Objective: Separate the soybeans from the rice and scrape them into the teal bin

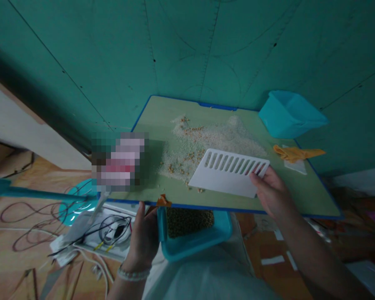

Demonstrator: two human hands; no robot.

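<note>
My right hand [273, 191] grips a white plastic scraper [225, 181] with a row of slots, thumb on its near face. The scraper is tilted over the table at the near side of a spread of pale grains [225, 139] mixed with tan beans [192, 133]. Below the table's front edge, my left hand [143, 237] holds the left end of a blue plastic tub [193, 248]. Dark greenish beans or grains [190, 223] lie in that tub. The left fingers are partly hidden; the thumb points up beside the table edge.
The blue-edged table [303, 196] stands against a green wall. A blue bin [290, 116] and orange cloth [296, 153] sit at its right. A pixelated object [121, 162] is at the left edge, brown tape [164, 201] at the front. Cables [112, 231] lie lower left.
</note>
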